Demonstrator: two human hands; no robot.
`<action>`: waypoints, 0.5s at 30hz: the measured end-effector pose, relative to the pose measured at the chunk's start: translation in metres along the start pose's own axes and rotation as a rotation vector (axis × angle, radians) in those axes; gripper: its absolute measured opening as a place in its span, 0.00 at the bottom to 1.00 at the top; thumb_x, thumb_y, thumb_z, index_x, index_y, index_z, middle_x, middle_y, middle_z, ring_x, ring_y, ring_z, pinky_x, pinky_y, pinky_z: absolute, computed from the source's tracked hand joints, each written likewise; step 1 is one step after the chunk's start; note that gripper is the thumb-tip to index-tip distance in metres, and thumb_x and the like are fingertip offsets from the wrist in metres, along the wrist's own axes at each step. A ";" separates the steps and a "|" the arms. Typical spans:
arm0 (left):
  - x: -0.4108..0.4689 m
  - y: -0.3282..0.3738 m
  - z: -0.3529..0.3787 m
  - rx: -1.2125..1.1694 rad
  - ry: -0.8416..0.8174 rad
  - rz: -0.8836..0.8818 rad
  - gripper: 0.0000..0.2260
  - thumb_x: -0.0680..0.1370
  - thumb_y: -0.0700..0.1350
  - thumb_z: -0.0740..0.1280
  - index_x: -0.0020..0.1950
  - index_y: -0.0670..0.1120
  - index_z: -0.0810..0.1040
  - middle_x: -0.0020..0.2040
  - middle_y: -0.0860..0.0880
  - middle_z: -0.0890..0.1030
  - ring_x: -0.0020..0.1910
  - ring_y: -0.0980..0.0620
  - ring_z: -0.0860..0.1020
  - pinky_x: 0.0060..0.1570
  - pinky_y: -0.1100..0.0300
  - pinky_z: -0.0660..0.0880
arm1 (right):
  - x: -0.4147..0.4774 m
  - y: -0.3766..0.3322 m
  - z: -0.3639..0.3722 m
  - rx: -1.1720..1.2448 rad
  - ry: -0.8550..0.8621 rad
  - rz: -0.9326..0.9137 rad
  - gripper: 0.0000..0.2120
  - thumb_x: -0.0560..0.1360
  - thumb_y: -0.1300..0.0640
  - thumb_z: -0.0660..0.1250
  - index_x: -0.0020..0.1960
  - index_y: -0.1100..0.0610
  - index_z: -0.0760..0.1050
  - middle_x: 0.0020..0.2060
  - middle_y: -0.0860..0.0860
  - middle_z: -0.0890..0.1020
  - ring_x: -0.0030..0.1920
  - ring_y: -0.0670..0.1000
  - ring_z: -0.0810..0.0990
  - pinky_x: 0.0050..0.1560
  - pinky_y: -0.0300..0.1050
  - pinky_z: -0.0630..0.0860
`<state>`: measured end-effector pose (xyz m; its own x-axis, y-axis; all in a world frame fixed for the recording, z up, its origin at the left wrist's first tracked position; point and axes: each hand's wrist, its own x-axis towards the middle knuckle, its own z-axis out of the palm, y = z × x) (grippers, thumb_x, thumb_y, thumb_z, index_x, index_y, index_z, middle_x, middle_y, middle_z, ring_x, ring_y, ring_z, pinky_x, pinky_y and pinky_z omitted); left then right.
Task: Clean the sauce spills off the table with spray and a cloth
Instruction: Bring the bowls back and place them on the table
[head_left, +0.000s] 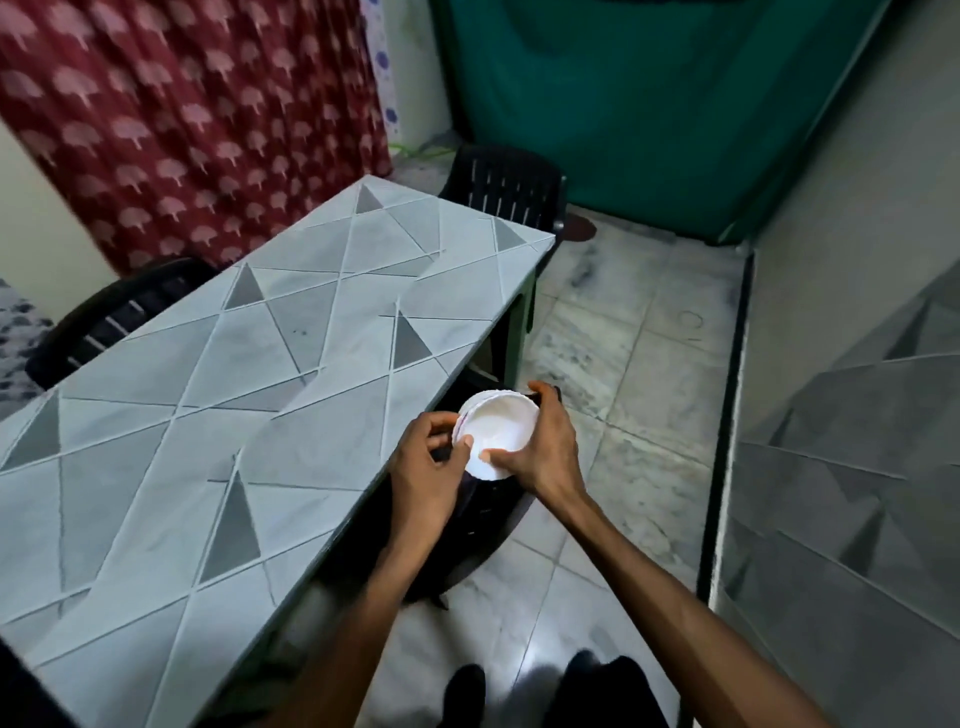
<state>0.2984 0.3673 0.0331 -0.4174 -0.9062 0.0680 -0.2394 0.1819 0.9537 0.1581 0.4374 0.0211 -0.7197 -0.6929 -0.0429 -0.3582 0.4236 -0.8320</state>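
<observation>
Seen from the head camera, a person standing at the long side of a patterned table (218, 415) holds a small stack of white plates (501, 431) in both hands, just off the table's right edge. The left hand (426, 467) takes a narrow grip on the stack's left rim, thumb tip on top and fingers curled behind. The right hand (545, 447) has a wider grip, thumb pressed on the near inside of the top plate and fingers wrapped round the far rim. How many plates the stack holds is hard to tell; only layered edges show at its left. The plates hang over a dark chair (483, 525) tucked beside the table, largely hidden by the forearms. The table lies to the left of both hands, near but not touching them; a few faint dark specks (298, 330) mark its middle, too small to identify. Its near end is cut off at the frame's bottom left. Two more dark chairs (506, 192) stand at its far end and far side.
</observation>
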 end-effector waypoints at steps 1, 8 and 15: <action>0.010 0.002 0.012 0.003 -0.003 0.006 0.09 0.74 0.39 0.72 0.52 0.49 0.79 0.50 0.54 0.83 0.48 0.58 0.82 0.41 0.73 0.73 | 0.013 0.006 -0.009 0.011 -0.028 0.015 0.53 0.57 0.52 0.85 0.75 0.53 0.62 0.68 0.52 0.74 0.66 0.53 0.73 0.57 0.41 0.70; 0.092 0.023 0.128 -0.050 0.028 -0.011 0.08 0.75 0.37 0.71 0.52 0.47 0.80 0.50 0.54 0.84 0.48 0.59 0.82 0.41 0.72 0.75 | 0.138 0.062 -0.092 0.092 -0.158 0.008 0.46 0.59 0.57 0.86 0.71 0.53 0.68 0.57 0.52 0.79 0.54 0.55 0.80 0.53 0.52 0.80; 0.163 0.063 0.243 -0.118 0.209 -0.049 0.08 0.76 0.38 0.71 0.53 0.48 0.79 0.50 0.53 0.84 0.47 0.57 0.83 0.44 0.64 0.78 | 0.275 0.086 -0.162 0.046 -0.093 -0.109 0.16 0.70 0.60 0.77 0.56 0.55 0.79 0.48 0.50 0.83 0.45 0.52 0.80 0.46 0.47 0.80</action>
<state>0.0018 0.3242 0.0330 -0.2148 -0.9743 0.0683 -0.1456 0.1011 0.9842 -0.1668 0.3782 0.0276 -0.6189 -0.7855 0.0001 -0.4023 0.3168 -0.8589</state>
